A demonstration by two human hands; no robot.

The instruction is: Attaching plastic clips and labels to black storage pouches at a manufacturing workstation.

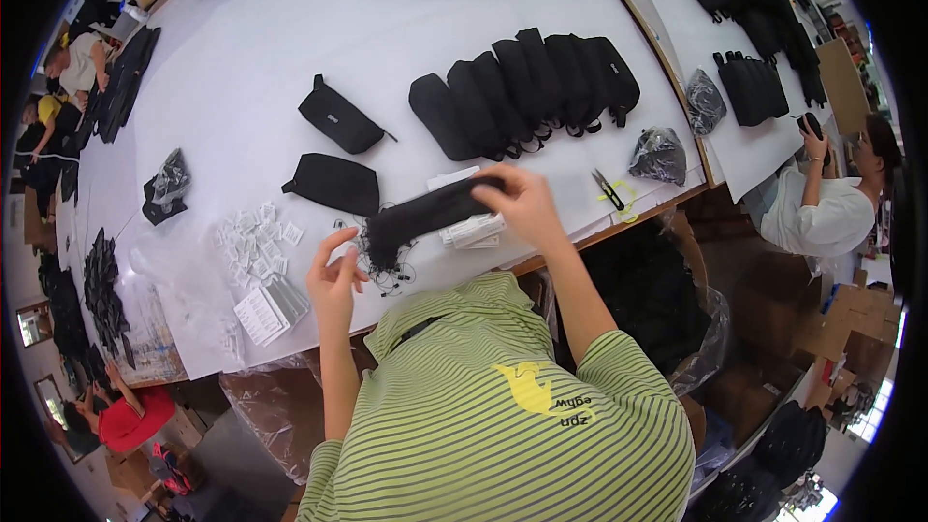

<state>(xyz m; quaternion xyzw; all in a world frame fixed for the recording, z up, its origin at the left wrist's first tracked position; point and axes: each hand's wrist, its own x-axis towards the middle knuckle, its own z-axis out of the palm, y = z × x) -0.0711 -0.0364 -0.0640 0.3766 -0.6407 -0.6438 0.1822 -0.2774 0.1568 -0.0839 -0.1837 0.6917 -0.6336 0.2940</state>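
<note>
Holding a long black fabric pouch (435,210) above the white-topped table (261,68), in the closed grip of the right hand (522,209).

The right thumb and fingers clasp the pouch's right end; the left hand (333,275) has a loosely open grip, its fingers parted beside a tangle of thin black cords (391,277). White paper slips (474,231) lie near the pouch, black-bladed snips (608,190) farther right, and overlapping black pouches (517,87) beyond.
</note>
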